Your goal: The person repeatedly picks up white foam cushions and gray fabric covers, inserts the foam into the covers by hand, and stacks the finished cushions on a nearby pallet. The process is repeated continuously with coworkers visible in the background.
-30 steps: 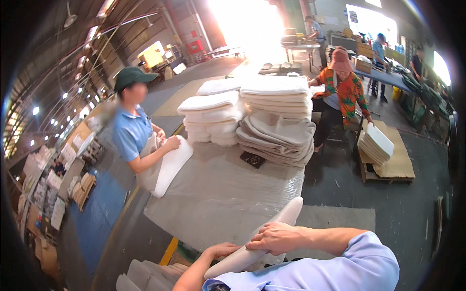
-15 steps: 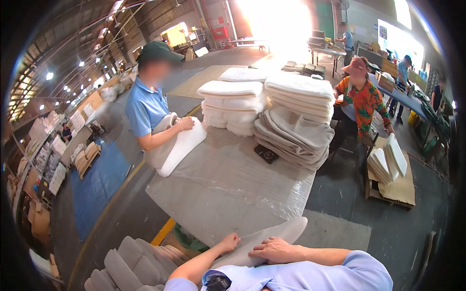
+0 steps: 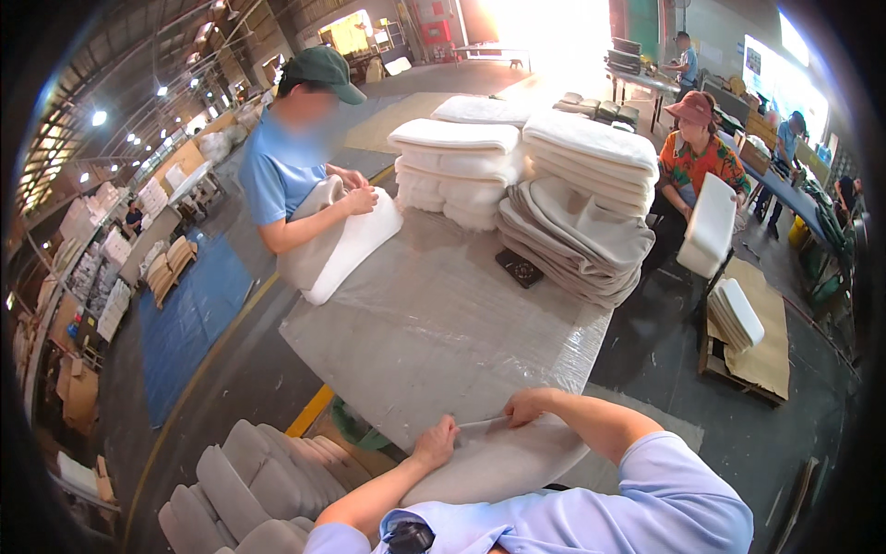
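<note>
A grey fabric-covered cushion (image 3: 508, 459) lies against my front at the near edge of the table. The fingers of my left hand (image 3: 437, 443) are closed on its far edge, toward the left end. Farther right on that same edge, my right hand (image 3: 527, 406) pinches the grey fabric, its fingertips partly hidden. A short stretch of edge runs taut between both hands. Below my left forearm stand several grey cushions (image 3: 245, 475) packed together.
Plastic film covers the table (image 3: 443, 319). On it are white pad stacks (image 3: 457, 138), folded grey covers (image 3: 577, 245) and a dark flat object (image 3: 520, 268). A co-worker (image 3: 295, 175) at left handles a half-covered white pad (image 3: 355, 249); another (image 3: 701, 157) stands right beside a pallet (image 3: 761, 355).
My right hand has gone from lying on the cushion to gripping its far edge. The cushion's raised right tip has come down. The co-worker at right has lifted a white pad.
</note>
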A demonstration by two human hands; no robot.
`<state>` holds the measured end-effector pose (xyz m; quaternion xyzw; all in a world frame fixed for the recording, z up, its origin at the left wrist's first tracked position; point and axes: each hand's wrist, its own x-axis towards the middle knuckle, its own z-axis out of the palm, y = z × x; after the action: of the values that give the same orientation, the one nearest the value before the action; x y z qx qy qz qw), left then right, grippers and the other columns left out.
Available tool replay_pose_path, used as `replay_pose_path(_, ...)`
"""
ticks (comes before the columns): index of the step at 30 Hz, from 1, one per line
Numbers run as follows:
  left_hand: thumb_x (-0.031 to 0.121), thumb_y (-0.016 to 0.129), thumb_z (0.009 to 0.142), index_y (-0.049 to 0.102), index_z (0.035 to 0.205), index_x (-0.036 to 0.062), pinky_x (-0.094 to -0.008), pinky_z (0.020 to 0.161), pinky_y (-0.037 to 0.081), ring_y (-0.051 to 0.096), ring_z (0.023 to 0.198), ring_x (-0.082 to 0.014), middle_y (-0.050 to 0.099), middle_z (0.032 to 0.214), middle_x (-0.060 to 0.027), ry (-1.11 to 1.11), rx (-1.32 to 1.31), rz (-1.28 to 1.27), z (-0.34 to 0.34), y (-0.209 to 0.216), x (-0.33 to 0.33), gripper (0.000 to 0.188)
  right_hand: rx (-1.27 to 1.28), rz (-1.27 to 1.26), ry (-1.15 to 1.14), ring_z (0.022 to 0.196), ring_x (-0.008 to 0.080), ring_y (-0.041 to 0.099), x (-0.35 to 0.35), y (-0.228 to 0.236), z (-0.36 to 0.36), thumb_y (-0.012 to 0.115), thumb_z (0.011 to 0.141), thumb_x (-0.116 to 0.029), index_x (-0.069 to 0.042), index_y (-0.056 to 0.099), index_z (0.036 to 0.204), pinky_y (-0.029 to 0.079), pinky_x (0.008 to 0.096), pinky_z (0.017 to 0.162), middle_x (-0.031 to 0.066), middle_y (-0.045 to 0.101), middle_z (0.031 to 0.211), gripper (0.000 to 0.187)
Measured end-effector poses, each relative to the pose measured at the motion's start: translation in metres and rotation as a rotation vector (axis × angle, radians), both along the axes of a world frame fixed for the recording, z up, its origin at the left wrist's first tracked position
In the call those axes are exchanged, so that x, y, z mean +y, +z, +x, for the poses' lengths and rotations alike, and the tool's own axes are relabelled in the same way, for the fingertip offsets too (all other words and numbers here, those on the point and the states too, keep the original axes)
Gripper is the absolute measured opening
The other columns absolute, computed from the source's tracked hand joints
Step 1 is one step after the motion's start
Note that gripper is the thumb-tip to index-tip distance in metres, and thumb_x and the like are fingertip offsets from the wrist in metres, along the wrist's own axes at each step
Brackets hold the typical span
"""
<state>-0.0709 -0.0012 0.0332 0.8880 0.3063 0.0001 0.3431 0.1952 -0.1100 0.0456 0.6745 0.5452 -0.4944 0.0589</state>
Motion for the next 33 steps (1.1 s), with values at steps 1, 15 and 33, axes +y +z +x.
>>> replay_pose_path(1,0.032,0.054,0.106,0.055,0.11,0.0086,-0.0608,0.081,0.051,0.067,0.095,-0.0505,0.071,0.095,-0.0247,0.014,0.035,-0.06,0.001,-0.001,0.001,0.024,0.01,0.046,-0.043,0.097,0.0314,0.072,-0.001,-0.004,-0.002,0.071,0.088,-0.033,-0.013,0.078,0.11,0.058,0.0455,0.081,0.012,0.077,0.104,0.03)
replay_pose_path(15,0.03,0.051,0.106,0.063,0.1,0.012,-0.0609,0.072,0.053,0.071,0.085,-0.0455,0.073,0.094,-0.0208,-0.072,0.183,0.182,0.039,-0.058,0.005,0.022,-0.16,0.578,-0.64,0.086,0.043,0.071,-0.04,-0.055,-0.03,0.064,0.098,-0.033,-0.012,0.071,0.094,0.055,0.0554,0.076,0.0181,0.074,0.088,0.022)
replay_pose_path(33,0.049,0.068,0.099,0.052,0.148,0.0013,-0.0475,0.111,0.045,0.055,0.132,-0.0434,0.056,0.14,-0.0297,0.147,0.297,-0.229,-0.063,0.058,0.021,0.07,-0.093,0.115,-0.696,0.135,0.0422,0.056,-0.112,0.038,0.084,0.076,0.086,-0.062,0.002,0.051,0.148,0.045,0.045,0.114,0.0298,0.055,0.146,0.092)
